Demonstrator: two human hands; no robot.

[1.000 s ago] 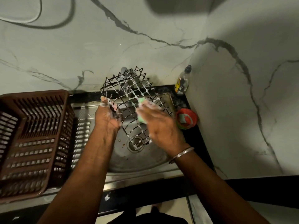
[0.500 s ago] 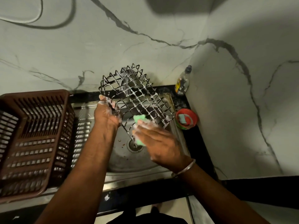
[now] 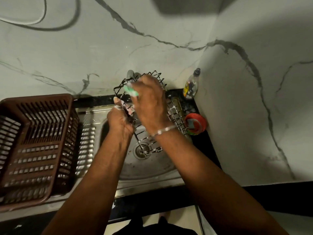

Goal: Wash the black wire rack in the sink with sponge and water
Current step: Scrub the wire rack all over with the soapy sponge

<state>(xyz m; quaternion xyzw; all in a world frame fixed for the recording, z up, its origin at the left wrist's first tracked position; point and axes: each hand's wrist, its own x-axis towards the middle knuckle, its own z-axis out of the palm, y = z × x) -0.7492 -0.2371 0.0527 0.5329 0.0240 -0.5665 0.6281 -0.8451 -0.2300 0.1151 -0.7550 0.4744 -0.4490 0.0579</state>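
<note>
The black wire rack (image 3: 176, 116) stands tilted over the steel sink (image 3: 152, 168), its lower end near the drain (image 3: 142, 150) and its top leaning toward the tap (image 3: 130, 74). My left hand (image 3: 119, 120), soapy, grips the rack's left edge. My right hand (image 3: 149, 102) reaches across the rack and holds a green sponge (image 3: 131, 90) against its upper left corner. Foam clings to the wires. Much of the rack's middle is hidden behind my right hand.
A brown plastic dish basket (image 3: 36, 145) sits on the drainboard to the left. A dish-soap bottle (image 3: 191, 85) stands in the back right corner. A red tub with a scrubber (image 3: 196, 123) lies on the black counter beside the sink.
My right hand has moved with the sponge from the rack's lower middle up to its top left corner. The rack has dropped lower, toward the drain. My left hand keeps its grip.
</note>
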